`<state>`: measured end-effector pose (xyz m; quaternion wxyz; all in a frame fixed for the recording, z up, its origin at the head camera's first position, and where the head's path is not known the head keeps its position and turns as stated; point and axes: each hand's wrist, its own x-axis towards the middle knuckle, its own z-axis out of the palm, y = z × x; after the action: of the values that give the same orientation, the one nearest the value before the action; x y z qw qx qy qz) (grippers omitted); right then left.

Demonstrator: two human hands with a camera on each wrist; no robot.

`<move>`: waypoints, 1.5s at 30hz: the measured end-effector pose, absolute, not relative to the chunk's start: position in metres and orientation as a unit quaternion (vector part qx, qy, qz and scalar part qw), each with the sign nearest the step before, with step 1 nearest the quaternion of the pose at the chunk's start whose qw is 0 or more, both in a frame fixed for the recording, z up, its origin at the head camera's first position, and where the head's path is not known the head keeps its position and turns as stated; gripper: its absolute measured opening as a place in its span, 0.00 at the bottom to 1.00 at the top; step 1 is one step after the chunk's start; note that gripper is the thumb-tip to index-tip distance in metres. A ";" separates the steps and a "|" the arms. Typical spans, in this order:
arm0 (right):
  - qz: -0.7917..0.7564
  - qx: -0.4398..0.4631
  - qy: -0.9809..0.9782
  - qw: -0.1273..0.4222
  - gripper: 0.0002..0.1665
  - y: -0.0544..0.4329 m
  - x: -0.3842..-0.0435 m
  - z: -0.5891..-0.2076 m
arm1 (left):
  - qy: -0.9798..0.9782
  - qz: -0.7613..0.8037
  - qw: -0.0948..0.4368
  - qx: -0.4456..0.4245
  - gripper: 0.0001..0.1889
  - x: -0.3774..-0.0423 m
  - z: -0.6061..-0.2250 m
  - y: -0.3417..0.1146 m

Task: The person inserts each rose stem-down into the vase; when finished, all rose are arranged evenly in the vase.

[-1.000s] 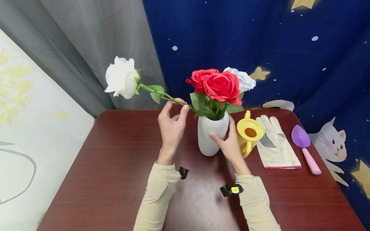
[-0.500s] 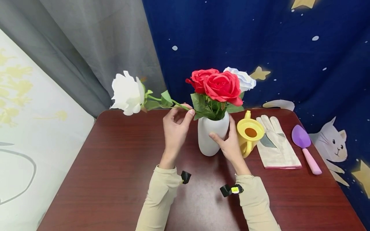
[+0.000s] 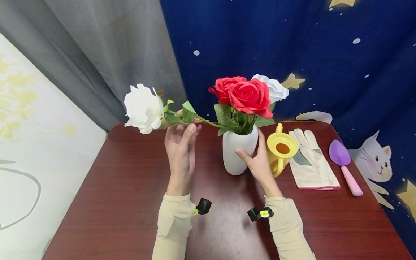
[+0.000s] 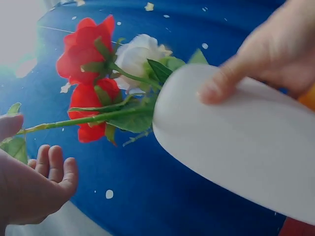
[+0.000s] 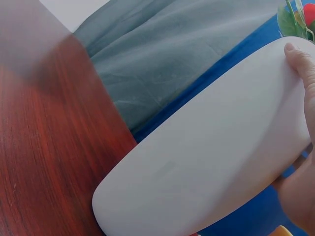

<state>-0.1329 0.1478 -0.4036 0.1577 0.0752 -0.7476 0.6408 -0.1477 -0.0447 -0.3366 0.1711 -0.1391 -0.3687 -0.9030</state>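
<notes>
Two hands are at work around the white vase (image 3: 239, 151). Your right hand (image 3: 258, 159) wraps its side, thumb and fingers curled on it. Your left hand (image 3: 180, 148) has slid outward along the white rose's stem (image 3: 203, 120), away from the vase, and now cups it near the leaves with fingers loosely curled. The white rose (image 3: 143, 107) has dipped lower, left of the vase, stem end reaching the vase mouth beside the red roses (image 3: 243, 94).

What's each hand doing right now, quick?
Left hand: pinches the white rose by its stem.
Right hand: holds the white vase.
</notes>
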 end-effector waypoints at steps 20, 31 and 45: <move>0.642 0.084 -0.743 0.172 0.51 0.148 -0.133 -0.404 | -0.397 -0.880 0.230 -0.126 0.08 -0.158 -0.333 -0.032; 0.651 0.078 -0.738 0.159 0.51 0.149 -0.134 -0.404 | -0.434 -0.863 0.220 -0.138 0.12 -0.163 -0.329 -0.027; 0.650 0.075 -0.740 0.156 0.50 0.149 -0.134 -0.405 | -0.464 -0.843 0.245 -0.119 0.13 -0.166 -0.330 -0.027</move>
<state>-0.1337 0.1491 -0.4054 0.1563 0.0747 -0.7402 0.6497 -0.1658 -0.0270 -0.3302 0.2453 -0.1187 -0.4636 -0.8431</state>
